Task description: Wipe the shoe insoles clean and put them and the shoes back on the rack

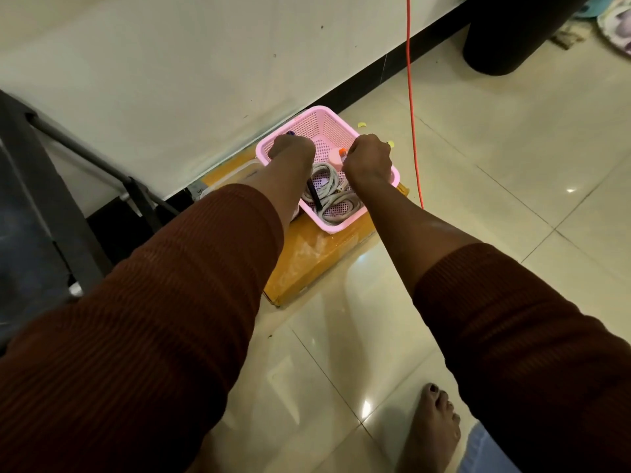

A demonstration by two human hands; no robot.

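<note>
**Item:** pink basket point(317, 124), perforated plastic, square, seated on a yellow cardboard box point(307, 257) lying flat on the tiled floor point(495, 165) against the wall's dark skirting.

**Contents:** coiled pale cable point(333, 199); short black stick-like object point(314, 196); round pink container point(336, 158) with an orange piece beside it, identity unclear.

**Left grip** point(292, 148): fingers curled, closed over the basket's left rim near the far corner.

**Right grip** point(368, 158): fingers curled, closed at the right rim. Both apparently clasping the basket from opposite sides.

**Surroundings:** orange cord point(411, 97) running down the wall and across the floor just right of the box; grey metal frame point(85, 155) at far left, possibly the rack, not certain; bare foot point(433, 428) at lower right.

**Task's things:** insoles, shoes: none in view. No cloth seen either.

**Step in hand, by judgement:** preparatory. Lifting or shifting the basket, probably to clear the way or reach wiping supplies. No sign of wiping.

**Next move, by judgement:** level two-sided lift to hold the loose contents in, clear of the orange cord. Then set-down on bare floor and a turn towards the shoes.
</note>
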